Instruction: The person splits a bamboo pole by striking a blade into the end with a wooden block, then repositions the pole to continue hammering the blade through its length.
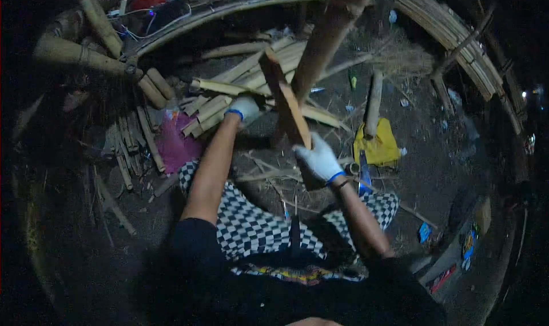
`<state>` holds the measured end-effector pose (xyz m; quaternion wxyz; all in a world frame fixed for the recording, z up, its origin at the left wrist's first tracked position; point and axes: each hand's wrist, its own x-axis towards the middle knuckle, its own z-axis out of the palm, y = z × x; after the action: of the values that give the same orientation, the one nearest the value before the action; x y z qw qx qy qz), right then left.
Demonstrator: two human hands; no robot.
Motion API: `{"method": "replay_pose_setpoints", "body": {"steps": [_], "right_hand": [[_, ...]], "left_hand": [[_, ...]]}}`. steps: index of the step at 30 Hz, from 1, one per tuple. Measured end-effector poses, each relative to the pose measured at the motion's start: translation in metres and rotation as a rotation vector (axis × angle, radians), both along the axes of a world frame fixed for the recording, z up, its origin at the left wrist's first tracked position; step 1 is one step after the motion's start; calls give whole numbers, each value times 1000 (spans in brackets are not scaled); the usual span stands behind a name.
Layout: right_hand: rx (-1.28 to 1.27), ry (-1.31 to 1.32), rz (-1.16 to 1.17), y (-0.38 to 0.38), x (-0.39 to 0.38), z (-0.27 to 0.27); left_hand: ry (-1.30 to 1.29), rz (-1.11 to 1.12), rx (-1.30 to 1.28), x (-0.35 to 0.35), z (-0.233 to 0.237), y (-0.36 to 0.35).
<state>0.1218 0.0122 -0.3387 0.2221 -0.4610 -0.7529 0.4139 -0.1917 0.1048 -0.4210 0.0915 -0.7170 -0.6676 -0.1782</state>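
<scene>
My left hand (245, 110), in a white glove with a blue cuff, is closed around a split bamboo piece (226, 87) that lies across other strips. A thick wooden piece (286, 100) slants up and away from my right hand (321, 159), also gloved in white; its fingers are wrapped round the lower end. Just behind the wood stands an upright bamboo pole (329, 43). Beneath and beyond my left hand is a pile of split bamboo strips (251, 68). The fingertips of my left hand are partly hidden.
A yellow bag (378, 144) lies to the right, with a bamboo length (373, 104) at its upper edge. A magenta cloth (176, 140) and thin sticks (128, 154) are at left. Blue wrappers (424, 233) lie lower right. Curved bamboo rails (452, 31) surround the area.
</scene>
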Motion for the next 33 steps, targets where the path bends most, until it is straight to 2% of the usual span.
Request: {"method": "replay_pose_setpoints", "body": {"steps": [2, 3, 4, 5, 6, 7, 8, 9, 10, 12, 13, 15, 19, 21, 23, 26, 30, 32, 33], "right_hand": [[108, 131, -53, -17, 13, 55], [372, 105, -84, -21, 24, 86], [640, 80, -111, -21, 38, 113], [639, 107, -245, -24, 54, 133], [974, 176, -251, -10, 79, 136], [1067, 121, -406, -17, 96, 160], [1381, 223, -422, -7, 113, 173], [1391, 355, -448, -3, 133, 195], [1256, 628, -339, -5, 146, 219], [957, 1090, 10, -13, 171, 255], [857, 1183, 143, -15, 184, 265], [730, 1242, 292, -24, 201, 274], [619, 1243, 371, -30, 211, 257], [605, 1241, 370, -29, 201, 244], [785, 1136, 39, -26, 179, 231], [698, 1217, 60, -18, 167, 220], [569, 1328, 97, -14, 144, 213], [757, 982, -420, -19, 117, 212], [762, 986, -421, -15, 108, 207]], "left_hand": [[-23, 33, -385, 6, 43, 3], [-48, 97, -411, 20, 75, -15], [22, 205, -338, 13, 52, 2], [53, 168, -360, 19, 62, 4], [87, 131, -379, 24, 73, 5], [88, 130, -383, 22, 62, 13], [36, 168, -404, 22, 49, 22], [-15, 204, -418, 21, 40, 34], [-14, 199, -411, 22, 48, 35], [2, 16, -433, 24, 62, 22], [8, -4, -419, 21, 52, 27], [9, 35, -516, 23, 68, 15], [-35, 42, -503, 10, 54, 13], [-44, 13, -491, 2, 41, 15], [-51, 47, -493, 2, 44, 10], [-62, 103, -491, 8, 48, 0], [-51, 205, -348, 17, 46, -9], [-51, 271, -304, 20, 42, -12], [-38, 249, -285, 21, 41, -14]]}}
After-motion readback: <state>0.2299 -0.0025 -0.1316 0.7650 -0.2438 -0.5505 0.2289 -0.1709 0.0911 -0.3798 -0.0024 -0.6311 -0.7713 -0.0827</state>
